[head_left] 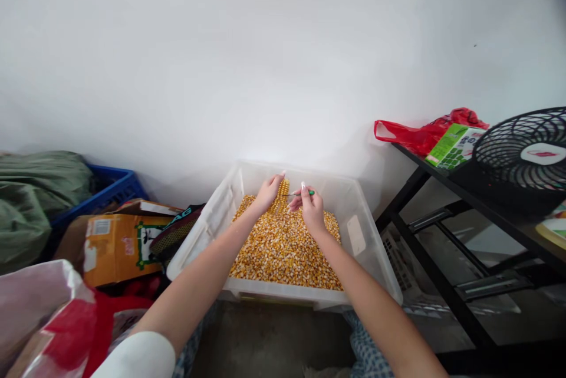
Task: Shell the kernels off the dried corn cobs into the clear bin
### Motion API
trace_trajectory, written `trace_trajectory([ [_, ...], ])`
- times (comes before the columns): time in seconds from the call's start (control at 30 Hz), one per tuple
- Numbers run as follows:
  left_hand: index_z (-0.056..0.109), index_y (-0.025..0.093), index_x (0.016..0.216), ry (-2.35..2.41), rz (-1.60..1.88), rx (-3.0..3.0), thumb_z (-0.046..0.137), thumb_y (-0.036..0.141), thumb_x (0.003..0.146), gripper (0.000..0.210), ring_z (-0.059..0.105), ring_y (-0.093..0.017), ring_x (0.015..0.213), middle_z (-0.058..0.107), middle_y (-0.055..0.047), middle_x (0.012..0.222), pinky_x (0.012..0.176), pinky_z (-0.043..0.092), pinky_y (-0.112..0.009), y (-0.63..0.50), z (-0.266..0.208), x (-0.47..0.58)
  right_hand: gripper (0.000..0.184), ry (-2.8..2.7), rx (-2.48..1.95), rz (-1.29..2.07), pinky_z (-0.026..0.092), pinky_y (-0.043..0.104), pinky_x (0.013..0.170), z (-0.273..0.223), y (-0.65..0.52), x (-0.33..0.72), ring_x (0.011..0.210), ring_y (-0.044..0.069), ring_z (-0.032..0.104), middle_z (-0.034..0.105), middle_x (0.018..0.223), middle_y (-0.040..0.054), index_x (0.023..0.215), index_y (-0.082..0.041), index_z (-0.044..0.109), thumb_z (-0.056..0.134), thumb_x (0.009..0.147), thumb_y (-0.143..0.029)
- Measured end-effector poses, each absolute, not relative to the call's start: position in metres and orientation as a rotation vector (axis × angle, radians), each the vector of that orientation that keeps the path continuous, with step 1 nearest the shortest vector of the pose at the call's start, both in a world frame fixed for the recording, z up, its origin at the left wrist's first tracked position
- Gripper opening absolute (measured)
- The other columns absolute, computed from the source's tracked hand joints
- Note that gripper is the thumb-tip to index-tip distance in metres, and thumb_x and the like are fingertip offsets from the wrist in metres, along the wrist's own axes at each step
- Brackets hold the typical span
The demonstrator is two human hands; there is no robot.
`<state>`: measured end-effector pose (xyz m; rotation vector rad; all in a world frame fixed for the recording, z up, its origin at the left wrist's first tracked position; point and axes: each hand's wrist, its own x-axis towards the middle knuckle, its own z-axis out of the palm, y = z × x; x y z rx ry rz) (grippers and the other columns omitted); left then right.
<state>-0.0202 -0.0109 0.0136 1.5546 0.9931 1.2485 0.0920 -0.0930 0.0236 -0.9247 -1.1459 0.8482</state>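
My left hand is closed around an ear of corn, held upright over the kernels. In my right hand is a thin screwdriver-like tool with a green handle. Its slim metal shaft points left and reaches the side of the corn. Loose yellow corn kernels lie heaped in a translucent plastic bin below both hands. My fingers hide part of the ear and of the handle.
A black table at right carries a fan, a green box and a red plastic bag. At left are an orange carton, a blue crate and a green cloth bundle. A white wall rises behind the bin.
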Motion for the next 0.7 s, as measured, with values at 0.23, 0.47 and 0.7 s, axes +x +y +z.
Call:
trace_trajectory([
  [0.23,0.051,0.015,0.067,1.031,1.267,1.549,0.04,0.055,0.073,0.042,0.042,-0.012,0.054,0.046,0.002,0.056,0.054,0.034,-0.023,-0.009,0.013,-0.022,0.04,-1.158,-0.944,0.944,0.041,0.02,0.035,0.021,-0.09,0.095,0.035,0.009,0.05,0.053,0.045,-0.0016,0.072,-0.015,0.049,0.04,0.077,-0.054],
  [0.47,0.054,0.012,0.068,0.939,1.072,1.589,0.036,0.059,0.072,0.05,0.047,-0.014,0.057,0.051,-0.001,0.056,0.057,0.037,-0.025,-0.018,0.02,-0.022,0.039,-1.182,-0.958,0.959,0.041,0.018,0.035,0.017,-0.088,0.095,0.033,0.007,0.048,0.052,0.044,-0.0029,0.072,-0.015,0.05,0.042,0.076,-0.053],
  [0.7,0.055,0.013,0.071,0.905,0.979,1.689,0.039,0.058,0.072,0.048,0.046,-0.014,0.063,0.052,0.0,0.062,0.061,0.038,-0.025,-0.017,0.017,-0.023,0.036,-1.069,-0.934,0.863,0.04,0.018,0.035,0.02,-0.083,0.104,0.032,0.008,0.048,0.051,0.042,-0.0043,0.072,-0.016,0.048,0.044,0.075,-0.052],
])
